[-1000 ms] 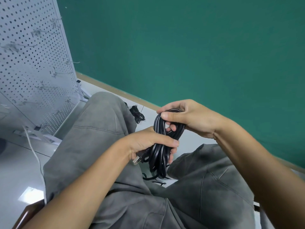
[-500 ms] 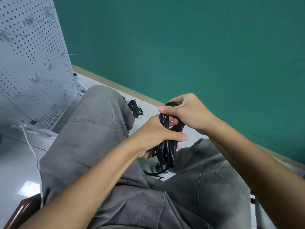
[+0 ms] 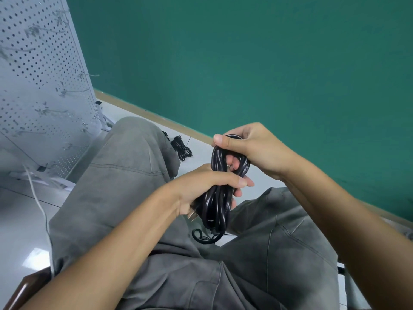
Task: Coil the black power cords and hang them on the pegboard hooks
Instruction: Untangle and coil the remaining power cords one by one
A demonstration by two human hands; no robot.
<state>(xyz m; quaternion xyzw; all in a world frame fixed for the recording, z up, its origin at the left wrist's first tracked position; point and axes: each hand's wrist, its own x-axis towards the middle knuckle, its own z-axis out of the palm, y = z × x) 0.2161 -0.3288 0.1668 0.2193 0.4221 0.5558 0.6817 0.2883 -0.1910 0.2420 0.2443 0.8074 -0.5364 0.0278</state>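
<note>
1. A pale glossy floor met a green wall at the far side; one white pegboard stood far left.
2. Two black cords showed: one coiled cord grasped by both hands, left hand around its middle, right hand at its top; one bundled cord lay on the floor beyond the knee.

I noted a green wall behind, meeting a pale glossy floor along a tan baseboard. Dark brown chair edge sat lower left. A light patch reflected on the floor.
</note>
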